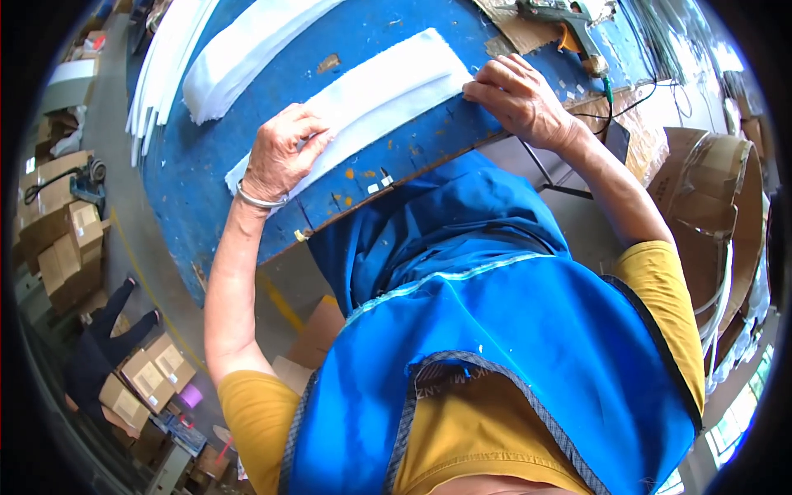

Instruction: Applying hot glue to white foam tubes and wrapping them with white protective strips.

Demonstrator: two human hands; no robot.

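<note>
Glossy blue apron [495, 346]; hands on soft foam strip [388, 91].

Bare blue table [198, 177] lies open left of the left hand [276, 161] and between both hands along the near edge. Far off, stacked white foam strips [247, 45] block the left; a glue gun [569, 21] and its cable [627, 99] crowd the far right.

Fuzzy white foam strip [363, 107], scuffed blue tabletop [198, 165]

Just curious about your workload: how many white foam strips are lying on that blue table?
3 separate lots: one strip under both hands, one behind it, and a stack at the left edge, individual pieces uncountable.
</note>
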